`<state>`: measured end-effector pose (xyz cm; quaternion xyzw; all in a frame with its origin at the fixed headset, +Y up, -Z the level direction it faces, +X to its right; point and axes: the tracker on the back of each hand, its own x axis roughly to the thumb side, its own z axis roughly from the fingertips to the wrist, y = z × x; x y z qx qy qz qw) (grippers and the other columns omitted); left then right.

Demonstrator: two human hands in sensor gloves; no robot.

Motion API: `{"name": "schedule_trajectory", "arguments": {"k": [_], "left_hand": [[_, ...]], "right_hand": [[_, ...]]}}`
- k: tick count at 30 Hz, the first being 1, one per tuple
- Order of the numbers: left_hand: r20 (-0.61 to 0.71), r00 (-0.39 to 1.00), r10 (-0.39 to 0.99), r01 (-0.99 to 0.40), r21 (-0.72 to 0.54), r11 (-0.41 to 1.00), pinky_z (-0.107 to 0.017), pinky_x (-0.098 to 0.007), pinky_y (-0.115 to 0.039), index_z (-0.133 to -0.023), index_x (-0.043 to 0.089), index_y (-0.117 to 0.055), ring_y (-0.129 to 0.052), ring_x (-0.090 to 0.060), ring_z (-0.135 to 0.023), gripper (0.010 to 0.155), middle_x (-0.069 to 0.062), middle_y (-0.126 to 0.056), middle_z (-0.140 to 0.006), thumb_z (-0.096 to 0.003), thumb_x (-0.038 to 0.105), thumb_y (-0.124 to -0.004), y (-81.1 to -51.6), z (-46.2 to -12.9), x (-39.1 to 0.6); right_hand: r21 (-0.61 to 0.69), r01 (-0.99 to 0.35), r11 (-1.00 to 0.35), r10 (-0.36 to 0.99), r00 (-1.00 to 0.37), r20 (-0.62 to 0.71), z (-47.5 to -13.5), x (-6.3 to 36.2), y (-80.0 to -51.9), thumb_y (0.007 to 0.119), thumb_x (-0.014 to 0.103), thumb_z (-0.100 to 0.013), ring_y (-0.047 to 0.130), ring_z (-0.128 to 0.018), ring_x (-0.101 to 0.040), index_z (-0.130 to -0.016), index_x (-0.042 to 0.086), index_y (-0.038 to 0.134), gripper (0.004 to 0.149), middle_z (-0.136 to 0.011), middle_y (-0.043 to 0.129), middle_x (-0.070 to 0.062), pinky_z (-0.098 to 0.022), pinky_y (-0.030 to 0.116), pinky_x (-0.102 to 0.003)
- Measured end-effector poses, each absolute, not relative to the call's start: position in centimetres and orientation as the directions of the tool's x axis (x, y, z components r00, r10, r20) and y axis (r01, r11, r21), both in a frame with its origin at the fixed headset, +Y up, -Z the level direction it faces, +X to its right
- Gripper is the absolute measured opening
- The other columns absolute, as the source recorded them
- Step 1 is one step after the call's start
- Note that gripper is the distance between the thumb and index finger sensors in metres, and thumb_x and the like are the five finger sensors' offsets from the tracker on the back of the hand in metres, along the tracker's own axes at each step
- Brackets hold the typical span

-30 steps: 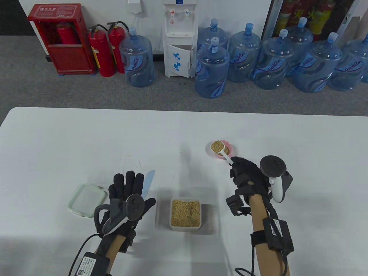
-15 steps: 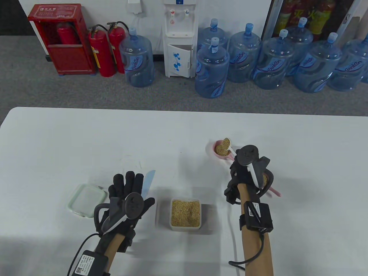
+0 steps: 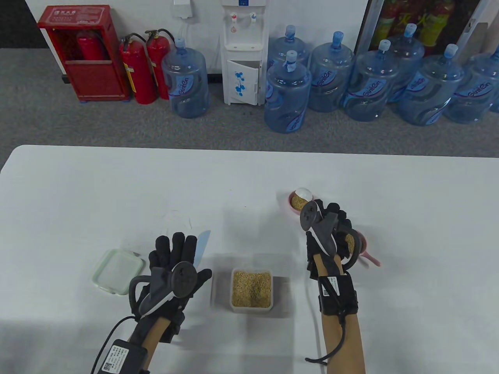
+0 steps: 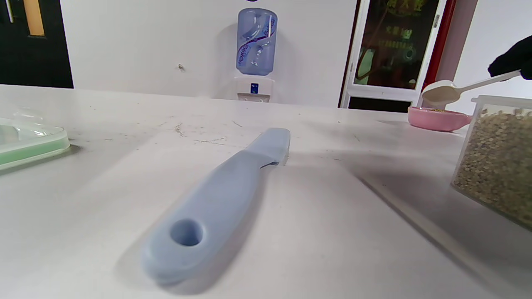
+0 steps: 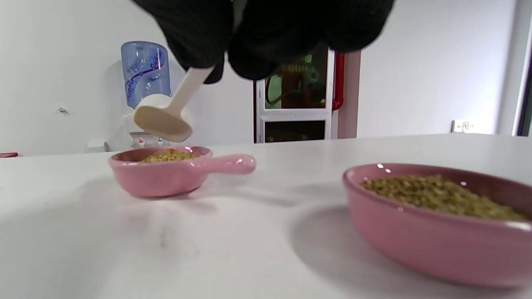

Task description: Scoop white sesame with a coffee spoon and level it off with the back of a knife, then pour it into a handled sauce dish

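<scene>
White table (image 3: pixel 97 183), scuffed; grey carpet beyond, with red extinguisher cabinet (image 3: pixel 84 52), white water dispenser (image 3: pixel 243 50), blue water jugs (image 3: pixel 185 78) labelled "Ginten".

Right hand (image 3: pixel 331 230): fingers clamped on white plastic coffee spoon (image 3: pixel 303 192), bowl tipped face down over small pink handled sauce dish (image 5: pixel 166 172) holding sesame. Second pink dish (image 5: pixel 436 216) of sesame near, clearest in right wrist view.

Left hand (image 3: pixel 175 261): fingers straight, spread, above pale blue plastic knife (image 4: pixel 220 203) lying flat; contact unclear. Handle hole seen in left wrist view only.

Clear square tub of sesame (image 3: pixel 251 289) between hands. Green-rimmed lid (image 3: pixel 117 271) at left.
</scene>
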<state>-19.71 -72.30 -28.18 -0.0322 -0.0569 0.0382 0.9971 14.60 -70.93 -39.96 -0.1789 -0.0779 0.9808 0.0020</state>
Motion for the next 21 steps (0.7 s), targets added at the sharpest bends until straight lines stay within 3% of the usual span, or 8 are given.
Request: {"name": "schedule_trajectory", "arguments": {"k": [4,10,13,16,21], "left_hand": [[0.111,0.991,0.08,-0.073,-0.068,0.995,-0.082,-0.064,-0.036,-0.12,0.028,-0.022,-0.018,-0.052,-0.114,0.087,-0.01,-0.019,-0.127,-0.0489,0.069,-0.05,-72.3,-28.2,-19.7],[0.108,0.989,0.097,-0.088,-0.08,0.993,-0.082,-0.064,-0.036,-0.12,0.028,-0.022,-0.018,-0.052,-0.114,0.087,-0.011,-0.02,-0.127,-0.0489,0.069,-0.051,-72.4,-28.2,-19.8],[0.11,0.99,0.093,-0.085,-0.079,0.993,-0.082,-0.064,-0.036,-0.12,0.028,-0.022,-0.018,-0.052,-0.113,0.087,-0.01,-0.02,-0.127,-0.049,0.069,-0.051,-72.4,-28.2,-19.8],[0.117,0.989,0.091,-0.081,-0.087,0.993,-0.082,-0.064,-0.036,-0.12,0.028,-0.022,-0.018,-0.052,-0.113,0.087,-0.01,-0.02,-0.127,-0.0491,0.069,-0.051,-72.6,-28.1,-19.6],[0.122,0.988,0.092,-0.081,-0.096,0.992,-0.082,-0.064,-0.036,-0.12,0.028,-0.022,-0.018,-0.052,-0.113,0.087,-0.01,-0.019,-0.127,-0.0491,0.069,-0.051,-72.7,-28.1,-19.5]], "right_hand": [[-0.187,-0.013,-0.982,0.077,-0.938,-0.338,-39.4,14.8,-70.1,0.069,0.032,-0.063,0.083,-0.062,-0.014,-0.107,0.035,0.07,0.045,-0.095,0.078,-0.004,-0.057,0.075,-0.041],[-0.244,-0.259,-0.934,0.312,-0.927,-0.208,-37.3,16.8,-67.9,0.069,0.03,-0.061,0.086,-0.048,-0.011,-0.105,0.023,0.075,0.045,-0.077,0.09,-0.003,-0.047,0.08,-0.04],[-0.202,-0.384,-0.901,0.414,-0.9,-0.136,-35.7,18.0,-66.9,0.069,0.032,-0.062,0.085,-0.042,-0.009,-0.105,0.022,0.075,0.045,-0.072,0.091,-0.004,-0.041,0.082,-0.038],[-0.134,-0.436,-0.89,0.452,-0.882,-0.133,-33.4,19.2,-66.5,0.076,0.04,-0.061,0.084,-0.037,-0.006,-0.105,0.025,0.075,0.047,-0.068,0.092,-0.002,-0.036,0.083,-0.035],[-0.038,-0.511,-0.859,0.51,-0.847,-0.148,-30.2,21.4,-68.6,0.079,0.039,-0.061,0.084,-0.03,-0.005,-0.104,0.03,0.077,0.044,-0.063,0.093,-0.003,-0.029,0.083,-0.033]]}}
